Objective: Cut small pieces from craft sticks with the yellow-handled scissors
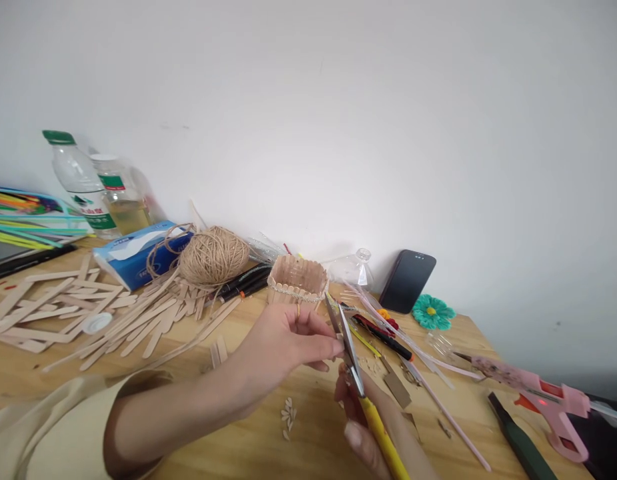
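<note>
Two hands at work low over the desk (238, 448). Right hand (387, 403) wrapped round the yellow handles of the scissors (357, 382); its fingers gripping, thumb lying along the near side. Left hand (288, 340) reaches across from the left, thumb and forefinger brought together at the blades; cannot tell whether anything small is pinched between them.

Scissors: held above the desk, points up and away, tilted slightly to the left. Left thumb tip right at the blades, part-way along; right fingers behind the pivot. Blades grey metal, parted in a narrow V. Handles bright yellow, running down to the lower edge of the view.

Several pale chips (288, 415) on the wood below the left wrist, small, elongated, mostly clustered. Beyond the hands, a small box (298, 292) of upright wooden sticks, silvery trim round its rim; scissor tips appear close to its right side.

Left of it: twine ball (215, 257), many flat sticks (155, 339) loosely heaped, blue tissue pack (121, 265). Right: dark phone (408, 280) leaning on the wall, teal flower (433, 311) with yellow centre, pink glue gun (565, 400) showing a red light.
</note>
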`<state>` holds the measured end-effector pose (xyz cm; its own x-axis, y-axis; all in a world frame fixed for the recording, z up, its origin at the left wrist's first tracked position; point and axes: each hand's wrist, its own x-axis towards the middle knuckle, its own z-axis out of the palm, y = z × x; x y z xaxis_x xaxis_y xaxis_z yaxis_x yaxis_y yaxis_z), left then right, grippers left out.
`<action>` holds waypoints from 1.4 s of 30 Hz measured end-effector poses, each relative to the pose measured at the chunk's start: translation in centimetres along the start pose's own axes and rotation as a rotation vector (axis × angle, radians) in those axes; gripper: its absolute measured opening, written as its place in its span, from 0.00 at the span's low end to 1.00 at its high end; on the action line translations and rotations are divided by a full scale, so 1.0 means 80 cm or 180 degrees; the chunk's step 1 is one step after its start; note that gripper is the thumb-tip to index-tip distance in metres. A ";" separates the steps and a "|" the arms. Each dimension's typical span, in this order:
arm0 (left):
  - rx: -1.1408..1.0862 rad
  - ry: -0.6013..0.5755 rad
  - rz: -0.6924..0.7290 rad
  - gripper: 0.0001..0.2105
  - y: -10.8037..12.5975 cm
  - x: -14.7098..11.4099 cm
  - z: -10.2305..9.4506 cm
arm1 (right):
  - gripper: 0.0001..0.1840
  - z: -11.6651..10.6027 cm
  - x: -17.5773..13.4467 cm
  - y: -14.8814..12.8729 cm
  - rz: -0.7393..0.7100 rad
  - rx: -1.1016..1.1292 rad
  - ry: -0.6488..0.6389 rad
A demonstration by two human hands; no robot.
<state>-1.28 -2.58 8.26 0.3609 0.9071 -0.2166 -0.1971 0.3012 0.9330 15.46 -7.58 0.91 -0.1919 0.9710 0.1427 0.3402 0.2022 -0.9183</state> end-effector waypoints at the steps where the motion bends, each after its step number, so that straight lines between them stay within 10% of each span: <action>1: -0.0002 0.0004 0.0002 0.05 -0.001 0.000 0.000 | 0.28 -0.001 0.000 0.000 0.0016 -0.0050 -0.0050; 42: 0.0037 0.0054 0.0049 0.04 -0.006 0.001 -0.003 | 0.28 -0.012 -0.002 0.003 -0.0175 -0.0453 -0.0380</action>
<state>-1.38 -2.56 7.72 0.3425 0.9165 -0.2068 -0.1919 0.2837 0.9395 16.44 -7.60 1.00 -0.3189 0.9376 0.1387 0.4513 0.2789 -0.8477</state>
